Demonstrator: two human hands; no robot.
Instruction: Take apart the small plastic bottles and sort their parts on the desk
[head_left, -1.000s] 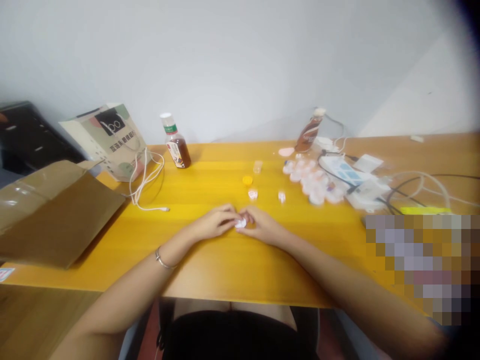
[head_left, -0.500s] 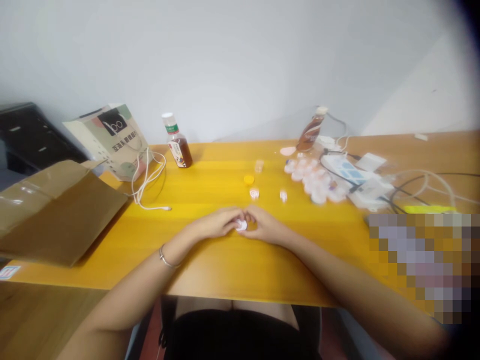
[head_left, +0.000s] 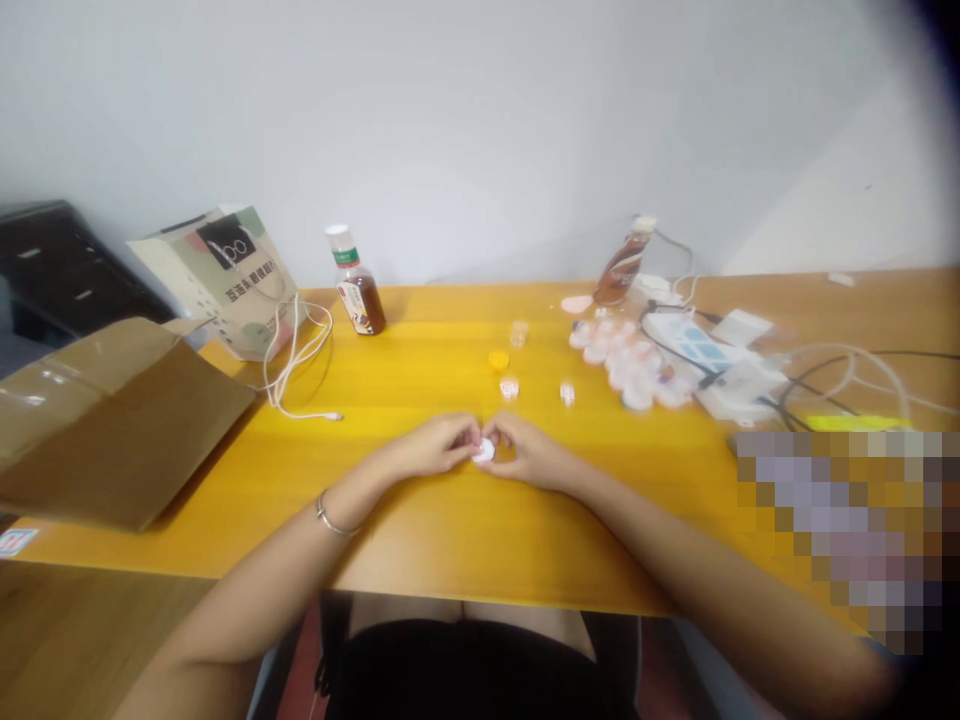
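A small white round piece [head_left: 484, 451] sits between my two hands, just above the yellow-brown table [head_left: 420, 540]; its exact kind is too blurred to tell. My left hand [head_left: 444, 444] pinches its left side with bent fingers. From the right, my right hand [head_left: 525, 452] grips it between thumb and curled fingers. Just beyond my hands lie a small white piece with reddish marks [head_left: 509, 388] and a yellow round cap [head_left: 499, 360]. Another small white piece [head_left: 567, 392] lies to their right, and a small clear piece [head_left: 519, 332] is farther back.
At left are a cardboard box [head_left: 127, 430], a paper bag [head_left: 247, 290] and a white cable [head_left: 289, 370]. A drink bottle [head_left: 360, 295] and another bottle [head_left: 622, 268] stand at the back. Several white round containers [head_left: 630, 365] and a power strip [head_left: 739, 385] with cables lie right.
My fingers have shifted slightly around the white round piece, and more of its face shows. Both arms stay nearly where they were.
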